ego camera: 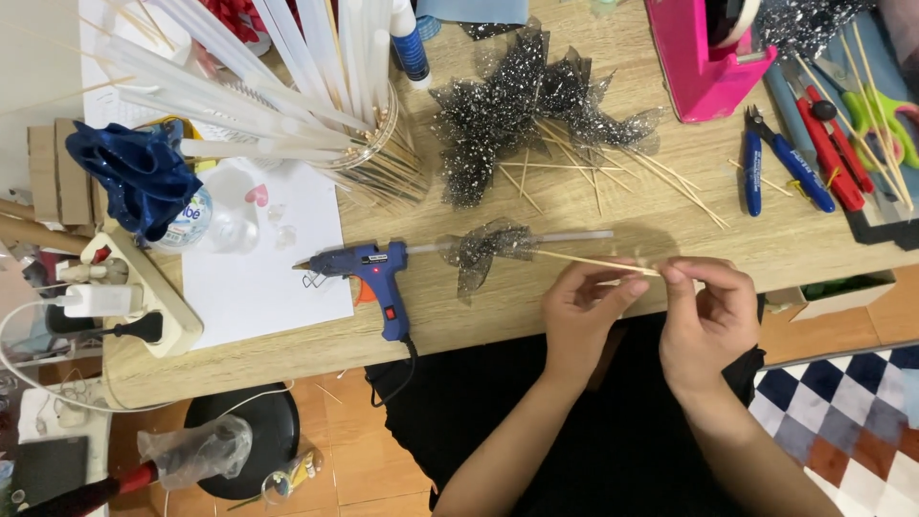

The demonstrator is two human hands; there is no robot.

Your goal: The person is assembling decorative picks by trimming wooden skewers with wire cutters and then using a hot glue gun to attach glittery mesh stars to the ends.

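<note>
Both hands pinch one thin wooden skewer (pixel 593 261) just above the tabletop (pixel 574 316) edge: the left hand (pixel 579 311) has its grip closed on the stick near the middle, the right hand (pixel 706 316) has its grip closed on the bare end. The skewer's far end carries a black glittery mesh bow (pixel 483 251), which lies beside a blue glue gun (pixel 369 268). More glittery bows (pixel 522 105) sit farther back
</note>
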